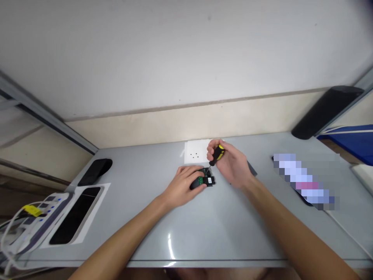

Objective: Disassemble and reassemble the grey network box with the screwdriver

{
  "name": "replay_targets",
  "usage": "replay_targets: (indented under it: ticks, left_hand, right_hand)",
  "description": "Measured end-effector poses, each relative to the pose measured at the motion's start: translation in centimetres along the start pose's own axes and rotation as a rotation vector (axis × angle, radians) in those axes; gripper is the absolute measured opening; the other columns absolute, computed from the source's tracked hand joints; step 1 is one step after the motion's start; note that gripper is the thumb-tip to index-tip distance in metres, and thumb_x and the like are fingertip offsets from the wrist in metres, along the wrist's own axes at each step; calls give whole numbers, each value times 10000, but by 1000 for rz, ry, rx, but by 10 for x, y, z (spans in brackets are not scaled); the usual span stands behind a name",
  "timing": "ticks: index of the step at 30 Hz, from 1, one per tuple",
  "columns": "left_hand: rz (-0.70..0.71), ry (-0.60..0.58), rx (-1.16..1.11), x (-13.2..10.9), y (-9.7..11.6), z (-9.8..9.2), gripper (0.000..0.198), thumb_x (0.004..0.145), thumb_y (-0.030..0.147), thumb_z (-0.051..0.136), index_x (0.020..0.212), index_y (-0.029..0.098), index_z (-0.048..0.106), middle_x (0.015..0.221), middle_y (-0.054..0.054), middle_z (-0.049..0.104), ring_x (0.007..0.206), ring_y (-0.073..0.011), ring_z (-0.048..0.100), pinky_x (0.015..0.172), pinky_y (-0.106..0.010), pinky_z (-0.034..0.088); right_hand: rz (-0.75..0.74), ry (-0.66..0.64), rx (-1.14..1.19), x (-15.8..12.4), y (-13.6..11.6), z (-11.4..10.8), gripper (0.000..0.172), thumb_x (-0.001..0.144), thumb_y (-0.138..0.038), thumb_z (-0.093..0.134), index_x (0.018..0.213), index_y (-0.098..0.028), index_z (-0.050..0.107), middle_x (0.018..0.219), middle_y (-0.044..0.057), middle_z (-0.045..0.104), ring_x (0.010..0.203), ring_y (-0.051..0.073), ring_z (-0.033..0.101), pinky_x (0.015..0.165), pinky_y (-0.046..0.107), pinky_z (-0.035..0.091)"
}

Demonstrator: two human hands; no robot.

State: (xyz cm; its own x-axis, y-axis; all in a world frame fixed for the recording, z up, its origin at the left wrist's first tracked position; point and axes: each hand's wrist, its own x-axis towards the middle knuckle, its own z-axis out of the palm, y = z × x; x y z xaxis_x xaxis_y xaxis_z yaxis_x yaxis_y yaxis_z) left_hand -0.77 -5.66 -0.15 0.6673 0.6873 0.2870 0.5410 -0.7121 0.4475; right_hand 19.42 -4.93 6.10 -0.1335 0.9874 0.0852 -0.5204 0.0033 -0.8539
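An opened black computer mouse (209, 181) with green circuit board showing lies on the grey table. My left hand (186, 182) is curled over it, holding it down with fingers and thumb at its sides. In my right hand (230, 161) is a screwdriver (218, 152) with a black and yellow handle, tilted with its tip down at the mouse's far side. The exact contact point of the tip is too small to make out. Just behind lies a white sheet (189, 155) with several tiny dark screws (194, 155). A dark flat piece (251, 168) is partly hidden behind my right wrist.
At the left lie a black case (94, 172), a dark phone (76, 216) on white paper, and a power strip (48, 219) with cables. To the right is a phone with a blurred-out screen (303, 181) and a cable. A black cylinder (323, 112) stands at the back right corner.
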Motion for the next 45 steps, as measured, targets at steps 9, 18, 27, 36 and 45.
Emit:
replay_targets:
  ticks: [9, 18, 27, 36, 45]
  left_hand:
    - [9, 2, 6, 0, -1, 0, 184, 1064, 364, 575, 1173, 243, 659, 1421, -86, 670, 1285, -267, 630, 1094, -457, 437]
    - [29, 8, 37, -1, -2, 0, 206, 1069, 368, 560, 1195, 240, 661, 1413, -99, 674, 1262, -268, 643, 1067, -453, 450]
    - [85, -39, 22, 0, -3, -7, 257, 1019, 288, 611, 1272, 243, 628, 1423, -102, 675, 1306, -278, 626, 1099, -466, 468]
    - [62, -44, -26, 6, -1, 5, 410, 1037, 351, 616, 1435, 271, 554, 1530, -88, 603, 1477, -309, 484, 1194, -540, 416]
    - [19, 51, -48, 3, 1, 2, 302, 1078, 348, 474, 1335, 240, 589, 1306, -101, 699, 1253, -274, 624, 1092, -493, 490]
  right_hand:
    - [-79, 78, -280, 1, 3, -5, 672, 724, -689, 839, 697, -246, 335, 691, -65, 431, 607, 119, 479, 656, 306, 403]
    - [-173, 166, -944, 1, -5, -14, 421, 939, -641, 545, 805, -249, 622, 766, 3, 650, 687, 184, 548, 692, 340, 411]
    - [-204, 618, -869, 14, -15, -39, 473, 935, -633, 526, 670, -244, 578, 576, -19, 523, 618, 190, 537, 625, 318, 405]
    - [-219, 643, -887, 22, -2, -48, 488, 916, -658, 515, 671, -241, 584, 615, -4, 605, 679, 207, 600, 681, 334, 435]
    - [-190, 632, -755, 24, 3, -51, 524, 881, -734, 527, 695, -249, 597, 608, 0, 612, 722, 227, 654, 702, 330, 466]
